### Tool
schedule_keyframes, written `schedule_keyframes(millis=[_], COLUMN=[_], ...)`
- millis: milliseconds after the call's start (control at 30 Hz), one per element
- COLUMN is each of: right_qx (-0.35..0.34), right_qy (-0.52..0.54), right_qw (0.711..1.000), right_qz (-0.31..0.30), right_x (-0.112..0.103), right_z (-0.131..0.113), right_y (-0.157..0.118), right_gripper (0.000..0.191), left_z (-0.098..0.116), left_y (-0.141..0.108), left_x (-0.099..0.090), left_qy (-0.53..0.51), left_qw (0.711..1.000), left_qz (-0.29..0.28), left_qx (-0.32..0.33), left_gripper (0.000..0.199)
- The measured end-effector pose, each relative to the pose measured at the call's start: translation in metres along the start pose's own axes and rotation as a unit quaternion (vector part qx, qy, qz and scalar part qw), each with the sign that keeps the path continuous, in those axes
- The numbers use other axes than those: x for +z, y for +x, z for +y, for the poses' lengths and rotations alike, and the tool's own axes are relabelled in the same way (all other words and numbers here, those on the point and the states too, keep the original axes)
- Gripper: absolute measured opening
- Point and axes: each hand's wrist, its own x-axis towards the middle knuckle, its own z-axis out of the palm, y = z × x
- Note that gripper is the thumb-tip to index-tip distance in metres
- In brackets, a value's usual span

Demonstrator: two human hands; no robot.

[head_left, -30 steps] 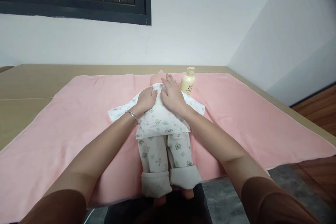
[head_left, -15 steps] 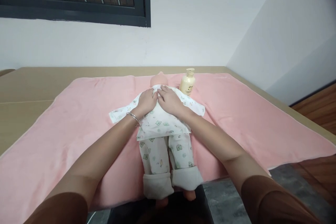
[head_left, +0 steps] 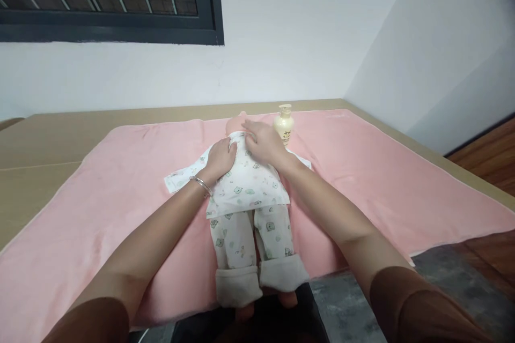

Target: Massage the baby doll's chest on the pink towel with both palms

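A baby doll (head_left: 236,124) lies stretched out on a pink blanket (head_left: 132,193), its head toward the wall. It wears a white printed top (head_left: 249,190) and matching trousers (head_left: 237,238) with thick turned-up cuffs; its feet stick out below them. My left hand (head_left: 220,159), a silver bangle at its wrist, rests flat and open on the left side of the doll's chest. Over the right shoulder, my right hand (head_left: 264,142) is open, its fingers reaching across the neckline beside the doll's head. Whether these fingertips touch the doll, I cannot tell.
A cream pump bottle (head_left: 284,127) stands on the blanket just right of the doll's head. The blanket covers much of a tan table (head_left: 52,139), which meets a white wall (head_left: 281,27). A dark-framed barred window (head_left: 120,24) is at the upper left.
My right hand has moved up from the chest toward the doll's neck and head, away from my left hand. My left hand stays on the chest. The view has shifted slightly.
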Motion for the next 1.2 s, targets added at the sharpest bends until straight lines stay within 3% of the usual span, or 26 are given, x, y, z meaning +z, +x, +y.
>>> schedule_keyframes(millis=[100,167,233,300,367,467,533,633,700,767,900,967,1067,1133,1200], right_qx=[-0.001,0.008,0.021,0.033,0.049,0.065,0.065,0.057,0.057,0.062,0.07,0.073,0.077,0.08,0.086], right_qy=[0.014,0.022,0.018,0.0,-0.022,-0.054,-0.071,-0.078,-0.071,-0.066,-0.059,-0.055,-0.059,-0.072,-0.085], right_qw=[0.994,0.985,0.98,0.979,0.982,0.99,0.993,0.994,0.993,0.992,0.991,0.99,0.989,0.986,0.982], right_qz=[0.112,0.168,0.199,0.201,0.18,0.109,0.066,0.055,0.07,0.083,0.1,0.105,0.114,0.13,0.149], right_x=[-0.029,-0.044,-0.052,-0.054,-0.051,-0.043,-0.037,-0.032,-0.031,-0.03,-0.028,-0.026,-0.022,-0.018,-0.012], right_z=[0.018,0.035,0.052,0.067,0.077,0.084,0.086,0.086,0.085,0.085,0.085,0.087,0.089,0.09,0.09], right_y=[0.012,0.019,0.024,0.027,0.029,0.028,0.027,0.025,0.025,0.026,0.026,0.025,0.024,0.024,0.024], right_gripper=[0.049,0.052,0.057,0.064,0.07,0.072,0.067,0.056,0.051,0.047,0.044,0.045,0.045,0.045,0.044], left_z=[0.022,0.046,0.07,0.089,0.1,0.101,0.098,0.099,0.106,0.114,0.123,0.119,0.104,0.097,0.096], left_y=[-0.018,-0.032,-0.038,-0.029,-0.006,0.039,0.066,0.093,0.102,0.105,0.089,0.069,0.031,0.006,-0.019], left_x=[-0.006,-0.009,-0.011,-0.013,-0.017,-0.023,-0.022,-0.015,-0.01,-0.007,-0.013,-0.021,-0.04,-0.059,-0.083], left_qy=[0.038,0.02,-0.077,-0.241,-0.433,-0.642,-0.691,-0.673,-0.657,-0.665,-0.706,-0.708,-0.687,-0.652,-0.598], left_qw=[0.999,0.999,0.993,0.965,0.896,0.753,0.704,0.713,0.725,0.719,0.668,0.659,0.688,0.737,0.796], left_qz=[0.016,0.013,-0.048,-0.09,-0.094,-0.119,-0.118,-0.098,-0.097,-0.101,-0.108,-0.114,-0.12,-0.095,-0.034], left_qx=[-0.017,0.03,0.073,0.048,-0.011,-0.083,-0.115,-0.172,-0.182,-0.178,-0.211,-0.227,-0.201,-0.151,-0.084], left_gripper=[0.053,0.062,0.07,0.066,0.061,0.064,0.064,0.064,0.067,0.07,0.071,0.065,0.054,0.049,0.044])
